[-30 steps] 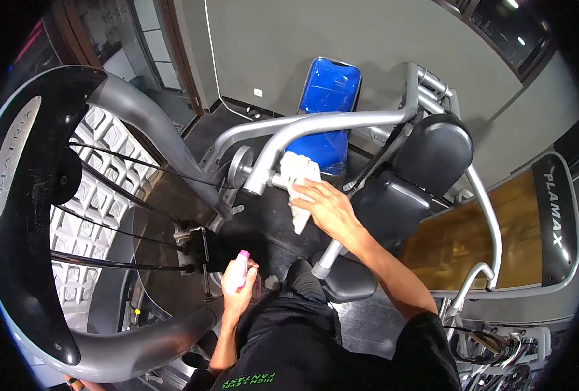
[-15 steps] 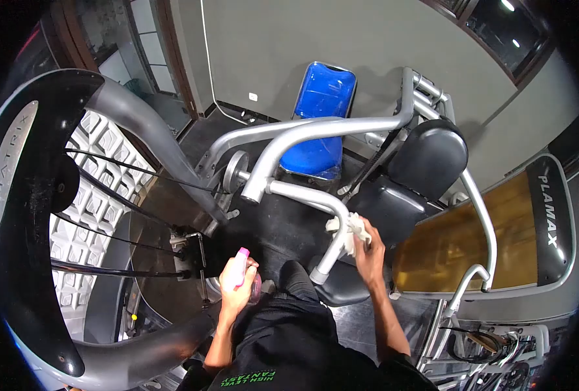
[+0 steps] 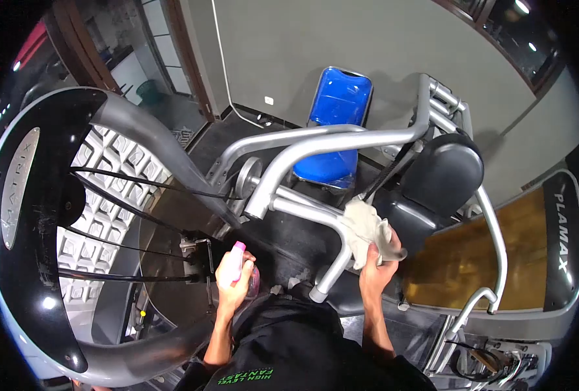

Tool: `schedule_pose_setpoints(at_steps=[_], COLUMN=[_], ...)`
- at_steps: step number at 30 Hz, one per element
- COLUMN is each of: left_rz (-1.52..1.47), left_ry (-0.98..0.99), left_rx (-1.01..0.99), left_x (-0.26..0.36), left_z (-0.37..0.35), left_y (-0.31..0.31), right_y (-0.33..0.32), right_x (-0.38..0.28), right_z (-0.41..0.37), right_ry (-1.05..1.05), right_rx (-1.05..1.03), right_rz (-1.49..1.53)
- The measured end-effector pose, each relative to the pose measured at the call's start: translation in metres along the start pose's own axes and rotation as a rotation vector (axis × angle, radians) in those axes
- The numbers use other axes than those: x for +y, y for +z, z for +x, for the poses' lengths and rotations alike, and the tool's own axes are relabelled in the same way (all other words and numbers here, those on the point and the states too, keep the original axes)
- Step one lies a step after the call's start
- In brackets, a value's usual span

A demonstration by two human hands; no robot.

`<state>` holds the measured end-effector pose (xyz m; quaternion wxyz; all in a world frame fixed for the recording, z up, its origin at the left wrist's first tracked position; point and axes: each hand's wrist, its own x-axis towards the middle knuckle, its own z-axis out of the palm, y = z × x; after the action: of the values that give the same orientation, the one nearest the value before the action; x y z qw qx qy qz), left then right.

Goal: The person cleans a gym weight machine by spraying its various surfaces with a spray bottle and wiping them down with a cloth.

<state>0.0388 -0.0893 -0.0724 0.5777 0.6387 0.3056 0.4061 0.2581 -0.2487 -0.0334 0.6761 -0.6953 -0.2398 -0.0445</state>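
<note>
My left hand [image 3: 232,281] is wrapped round a spray bottle [image 3: 254,284] with a pink and white top, held low in front of my body. In my right hand [image 3: 377,268] is a whitish cloth [image 3: 362,228], gripped at its lower edge. The cloth lies against the bend of a silver tubular bar [image 3: 309,214] on the exercise machine; part of the bar is hidden behind it. Behind the cloth are the machine's black padded seat [image 3: 403,218] and backrest [image 3: 447,171].
A blue chair [image 3: 343,98] leans near the grey wall. To the left stands a large black and silver machine frame [image 3: 22,189] with cables. At right is a gold and black panel [image 3: 485,254] marked PLAMAX. A silver handle [image 3: 491,218] curves beside it.
The cloth has spread out and shifted slightly up along the bar, with my right hand gripping its lower edge. My left hand still holds the bottle. The whole view has shifted a little.
</note>
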Motion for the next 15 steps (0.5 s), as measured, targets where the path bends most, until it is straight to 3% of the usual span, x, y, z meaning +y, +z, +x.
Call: schedule_pose_setpoints(at_steps=[2,4,6,8,9,12,13,15], left_rz=[0.089,0.170,0.194,0.210,0.176,0.130,0.120,0.112], left_ry=[0.024,0.047,0.046,0.040,0.023,0.021,0.023,0.019], left_rx=[0.014,0.045,0.071,0.076,0.111,0.140,0.143,0.128], left_x=[0.009,0.011,0.015,0.018,0.019,0.009,0.006,0.005], left_z=[0.007,0.011,0.011,0.013,0.014,0.023,0.027,0.038], left_y=[-0.001,-0.003,-0.005,-0.005,-0.004,-0.007,-0.010,-0.013], right_y=[0.016,0.028,0.047,0.066,0.075,0.083,0.081,0.072], right_x=[-0.007,-0.018,-0.013,-0.009,0.011,0.020,0.022,0.007], right_z=[0.004,0.028,0.034,0.047,0.039,0.031,0.034,0.046], right_ry=[-0.008,-0.398,-0.378,-0.483,-0.435,-0.547,-0.550,-0.416], right_rx=[-0.077,-0.216,-0.403,-0.638,-0.758,-0.872,-0.878,-1.081], right_rz=[0.162,-0.052,-0.102,-0.424,-0.538,-0.834,-0.835,-0.717])
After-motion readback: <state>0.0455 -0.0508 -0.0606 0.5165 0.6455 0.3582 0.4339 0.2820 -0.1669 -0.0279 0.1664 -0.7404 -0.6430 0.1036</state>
